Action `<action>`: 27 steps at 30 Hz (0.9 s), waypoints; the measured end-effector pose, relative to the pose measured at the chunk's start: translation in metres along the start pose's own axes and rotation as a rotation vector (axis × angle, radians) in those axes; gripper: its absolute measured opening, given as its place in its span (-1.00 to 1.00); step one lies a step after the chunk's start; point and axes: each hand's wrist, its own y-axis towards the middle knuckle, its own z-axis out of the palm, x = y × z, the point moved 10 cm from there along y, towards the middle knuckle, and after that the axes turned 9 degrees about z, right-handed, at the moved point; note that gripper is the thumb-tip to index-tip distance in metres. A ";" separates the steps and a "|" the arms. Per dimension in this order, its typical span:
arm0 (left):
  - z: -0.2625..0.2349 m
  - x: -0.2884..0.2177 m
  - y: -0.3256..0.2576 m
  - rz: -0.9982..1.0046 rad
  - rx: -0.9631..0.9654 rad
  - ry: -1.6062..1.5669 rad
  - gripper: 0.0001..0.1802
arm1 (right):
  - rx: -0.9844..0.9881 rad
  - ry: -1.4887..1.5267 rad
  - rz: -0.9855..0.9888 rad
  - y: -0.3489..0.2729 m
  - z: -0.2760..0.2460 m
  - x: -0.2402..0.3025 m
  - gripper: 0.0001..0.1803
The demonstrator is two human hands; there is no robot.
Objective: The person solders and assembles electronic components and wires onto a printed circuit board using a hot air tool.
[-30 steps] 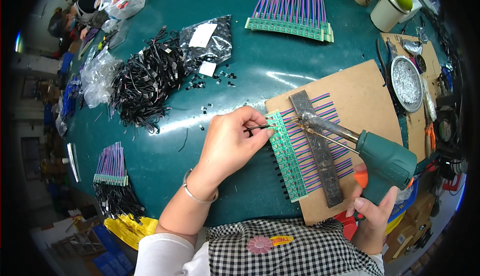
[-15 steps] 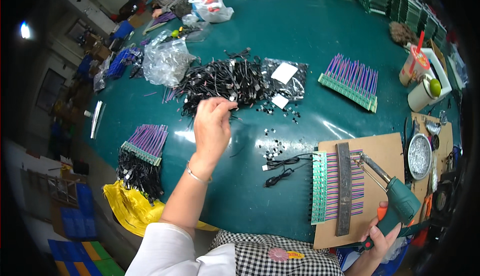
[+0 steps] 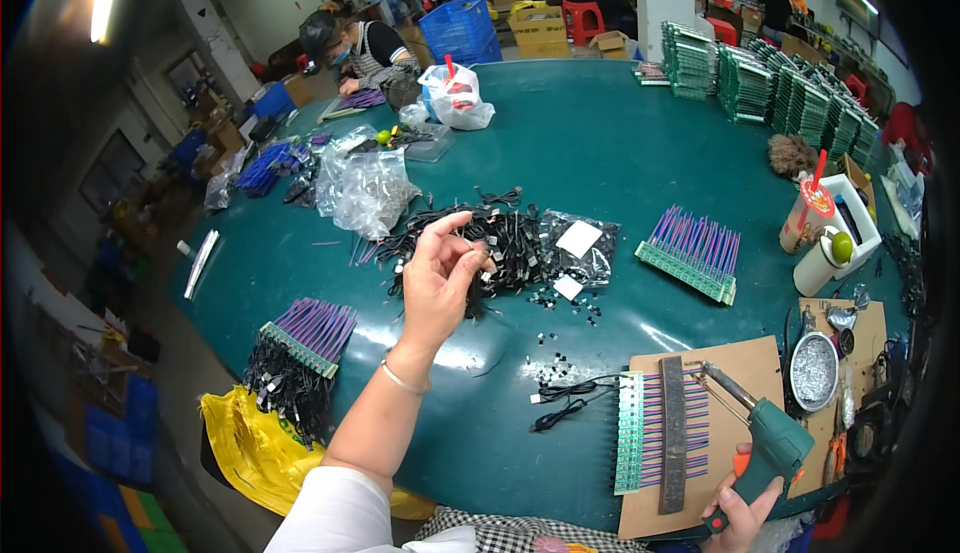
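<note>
My left hand (image 3: 436,278) is over the near side of a pile of black USB cables (image 3: 515,243). Its index finger sticks out while the other fingers curl toward the thumb; what they pinch, if anything, is too small to make out. In my right hand (image 3: 742,513) is a green soldering gun (image 3: 782,443), its tip near the far end of a row of purple wires (image 3: 690,438). Those wires run from a green circuit board strip (image 3: 629,443) and lie under a dark bar (image 3: 672,453) on cardboard (image 3: 745,373). Two black cables (image 3: 575,391) lead off the strip's left side.
A wired board strip (image 3: 690,263) lies at right, another with cables (image 3: 305,343) at left on yellow cloth (image 3: 250,453). Small black pieces (image 3: 550,368) are scattered mid-table. A metal bowl (image 3: 813,371), cups (image 3: 808,215) and stacked boards (image 3: 745,88) line the right. A person (image 3: 365,58) works across the table.
The head view has tilted up, showing more of the room. My left hand's index finger has lifted away from the thumb. My right hand still holds the soldering gun at the wires.
</note>
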 end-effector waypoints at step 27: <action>0.184 -0.072 -0.159 -0.287 0.698 -0.216 -0.83 | 0.068 -0.199 -0.114 0.020 0.057 -0.045 -0.27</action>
